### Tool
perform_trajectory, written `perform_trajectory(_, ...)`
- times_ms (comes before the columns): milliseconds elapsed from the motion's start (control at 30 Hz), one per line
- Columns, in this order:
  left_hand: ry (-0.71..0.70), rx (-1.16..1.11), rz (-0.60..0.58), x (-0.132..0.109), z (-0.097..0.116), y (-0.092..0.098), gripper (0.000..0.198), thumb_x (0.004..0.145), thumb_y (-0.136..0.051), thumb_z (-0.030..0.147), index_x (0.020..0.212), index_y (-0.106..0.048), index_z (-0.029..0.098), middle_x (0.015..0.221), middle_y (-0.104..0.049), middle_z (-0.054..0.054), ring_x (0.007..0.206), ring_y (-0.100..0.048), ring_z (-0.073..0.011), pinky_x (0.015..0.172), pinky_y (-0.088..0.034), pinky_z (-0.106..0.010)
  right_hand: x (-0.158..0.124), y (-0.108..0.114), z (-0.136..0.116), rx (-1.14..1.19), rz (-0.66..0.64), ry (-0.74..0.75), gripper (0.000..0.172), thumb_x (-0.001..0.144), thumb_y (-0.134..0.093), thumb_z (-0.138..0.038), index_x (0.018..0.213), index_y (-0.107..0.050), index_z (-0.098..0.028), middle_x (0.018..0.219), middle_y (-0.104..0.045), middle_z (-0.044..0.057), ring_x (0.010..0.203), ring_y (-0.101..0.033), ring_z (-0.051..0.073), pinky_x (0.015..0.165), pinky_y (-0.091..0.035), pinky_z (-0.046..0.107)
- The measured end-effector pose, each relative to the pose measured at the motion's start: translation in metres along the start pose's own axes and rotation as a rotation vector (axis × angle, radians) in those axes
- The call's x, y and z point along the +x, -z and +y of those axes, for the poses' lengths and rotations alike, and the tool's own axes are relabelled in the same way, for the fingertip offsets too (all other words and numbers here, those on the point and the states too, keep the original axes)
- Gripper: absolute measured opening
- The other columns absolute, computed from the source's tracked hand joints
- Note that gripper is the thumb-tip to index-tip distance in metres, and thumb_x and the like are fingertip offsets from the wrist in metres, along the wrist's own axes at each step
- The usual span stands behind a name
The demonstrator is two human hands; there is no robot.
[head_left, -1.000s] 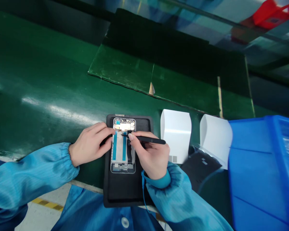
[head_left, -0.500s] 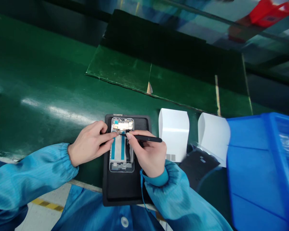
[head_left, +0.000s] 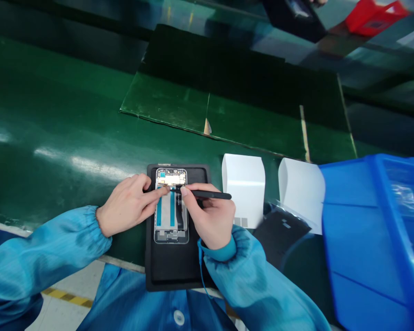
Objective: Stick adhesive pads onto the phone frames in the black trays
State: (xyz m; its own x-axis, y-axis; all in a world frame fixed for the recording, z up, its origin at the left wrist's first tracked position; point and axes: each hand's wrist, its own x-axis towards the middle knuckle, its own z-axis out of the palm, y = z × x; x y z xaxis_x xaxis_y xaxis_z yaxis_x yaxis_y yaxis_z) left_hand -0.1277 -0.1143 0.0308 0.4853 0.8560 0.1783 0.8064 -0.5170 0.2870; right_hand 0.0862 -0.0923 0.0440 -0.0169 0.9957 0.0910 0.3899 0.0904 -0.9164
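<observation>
An opened phone frame (head_left: pixel 171 212) with two blue strips lies face up in a black tray (head_left: pixel 174 266) at the near edge of the green bench. My right hand (head_left: pixel 212 220) is closed around black tweezers (head_left: pixel 207 195), whose tip touches the upper part of the frame just below the circuit board. My left hand (head_left: pixel 129 207) rests at the frame's left edge, fingers bent, the forefinger pressing on the frame's upper left beside the tweezers' tip. Both arms wear blue sleeves.
Two curled white sheets (head_left: pixel 244 186) (head_left: pixel 301 191) stand right of the tray, with a black bagged part (head_left: pixel 283 232) in front of them. A big blue bin (head_left: pixel 376 239) fills the right side. A green mat (head_left: pixel 234 115) lies farther back; a red object (head_left: pixel 372 16) sits top right.
The tweezers' tip and my left forefinger have crept a little up the frame toward the circuit board. The view has shifted slightly; the hands otherwise stay in place.
</observation>
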Motion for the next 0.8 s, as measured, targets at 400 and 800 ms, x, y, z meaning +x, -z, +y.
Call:
perform_trajectory(400, -0.044, -0.12, -0.036, -0.002, -0.013, 0.007, 0.036, 0.097, -0.052, 0.038, 0.128, -0.065, 0.026, 0.094, -0.044, -0.006, 0.085, -0.047, -0.0196, 0.073, -0.044, -0.035, 0.001, -0.001, 0.004, 0.072, 0.031, -0.018, 0.008, 0.085, -0.072, -0.027, 0.085, -0.072, -0.019, 0.076, -0.072, 0.002, 0.064, -0.065, 0.015, 0.057, -0.052, 0.025)
perform_trajectory(800, -0.008, -0.075, 0.088, -0.005, -0.006, 0.002, 0.03, 0.095, -0.054, 0.033, 0.119, -0.067, 0.022, 0.089, -0.049, -0.006, 0.079, -0.049, -0.0191, 0.069, -0.045, -0.033, 0.002, -0.004, 0.009, 0.115, 0.033, -0.025, 0.01, 0.084, -0.073, -0.028, 0.086, -0.073, -0.019, 0.079, -0.073, 0.003, 0.067, -0.066, 0.015, 0.061, -0.054, 0.026)
